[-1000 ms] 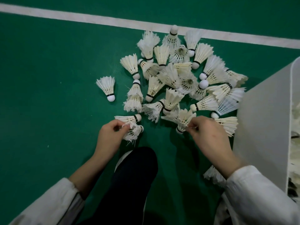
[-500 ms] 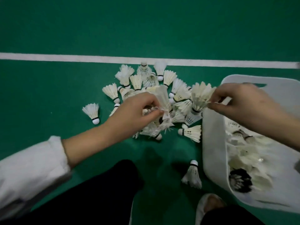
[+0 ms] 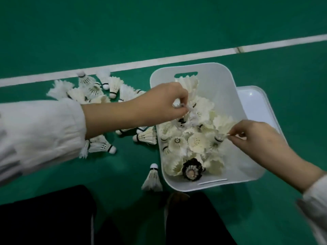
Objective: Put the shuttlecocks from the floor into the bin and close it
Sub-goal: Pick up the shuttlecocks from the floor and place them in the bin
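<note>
- The white bin [image 3: 246,157] sat open on the green floor [image 3: 159,29], just on the near side of a white court line [image 3: 177,58], with a handle slot cut in its far wall.
- The bin held a loose heap of white shuttlecocks [image 3: 196,144] lying at all angles, some cork up and some skirt up, covering most of its bottom.
- One black shuttlecock [image 3: 192,167] lay among them near the bin's near wall.
- A white lid [image 3: 256,103] lay flat on the floor against the bin's right side, partly hidden behind it.
- The left hand [image 3: 159,103] reached across the bin's left rim, its fingers curled in a pinch around ragged white feathers of a shuttlecock [image 3: 184,107] held above the heap.
- The right hand [image 3: 256,137] hovered over the bin's right side, thumb and forefinger pinched on the feather edge of another shuttlecock [image 3: 219,137], which hung cork-down among those in the bin.
- More shuttlecocks [image 3: 93,89] lay in a scattered pile on the floor to the left of the bin, partly hidden under the left forearm and its white sleeve [image 3: 40,137].
- A single shuttlecock [image 3: 152,178] stood cork up on the floor just beside the bin's near left corner.
</note>
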Action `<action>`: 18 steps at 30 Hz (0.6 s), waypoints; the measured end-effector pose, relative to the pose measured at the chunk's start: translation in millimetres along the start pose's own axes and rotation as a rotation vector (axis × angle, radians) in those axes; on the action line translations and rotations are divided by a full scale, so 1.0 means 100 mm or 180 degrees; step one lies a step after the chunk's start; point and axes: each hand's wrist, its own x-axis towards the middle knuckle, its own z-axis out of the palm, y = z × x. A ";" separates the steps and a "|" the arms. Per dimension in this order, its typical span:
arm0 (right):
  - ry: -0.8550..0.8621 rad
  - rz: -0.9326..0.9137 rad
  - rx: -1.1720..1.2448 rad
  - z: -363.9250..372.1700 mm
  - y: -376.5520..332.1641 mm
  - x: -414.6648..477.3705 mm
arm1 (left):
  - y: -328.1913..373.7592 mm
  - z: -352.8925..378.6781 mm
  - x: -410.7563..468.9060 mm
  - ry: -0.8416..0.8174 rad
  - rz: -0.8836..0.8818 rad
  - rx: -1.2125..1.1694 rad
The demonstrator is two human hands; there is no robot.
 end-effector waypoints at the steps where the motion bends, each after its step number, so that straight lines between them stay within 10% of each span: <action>1: 0.0049 0.0014 -0.0102 0.07 0.07 0.02 | 0.02 0.09 0.05 0.0019 -0.0060 -0.0023; 18: -0.0810 -0.0296 -0.0838 0.60 0.26 0.33 | 0.24 0.73 -0.08 -0.0110 -0.0438 -0.0152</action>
